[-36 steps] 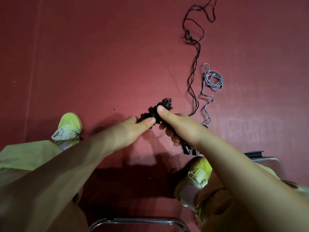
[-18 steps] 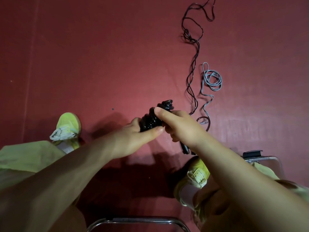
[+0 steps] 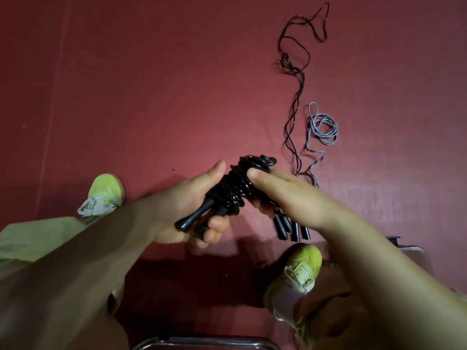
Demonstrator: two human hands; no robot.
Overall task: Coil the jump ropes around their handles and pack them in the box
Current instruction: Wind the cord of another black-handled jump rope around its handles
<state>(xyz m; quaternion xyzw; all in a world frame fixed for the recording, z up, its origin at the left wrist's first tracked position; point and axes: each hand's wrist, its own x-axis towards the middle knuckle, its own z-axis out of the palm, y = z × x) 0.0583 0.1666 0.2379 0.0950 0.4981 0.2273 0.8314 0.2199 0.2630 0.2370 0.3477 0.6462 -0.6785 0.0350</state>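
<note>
Nearest us, a chair rail (image 3: 202, 342) runs along the bottom edge, with a yellow shoe (image 3: 299, 270) on the red floor (image 3: 151, 97) just beyond. Above the floor we hold the black rope (image 3: 236, 184), coiled round its handles. Our left hand (image 3: 187, 205) grips the handle ends, fingers curled under, thumb stretched along the coil. Our right hand (image 3: 285, 195) pinches the coil's far end (thumb on top, fingers curled beneath). Under that hand lie more handles (image 3: 293, 229). Farther off, toward the floor's far right, a grey rope (image 3: 322, 130) and a thin dark rope (image 3: 295, 79) trail loose.
</note>
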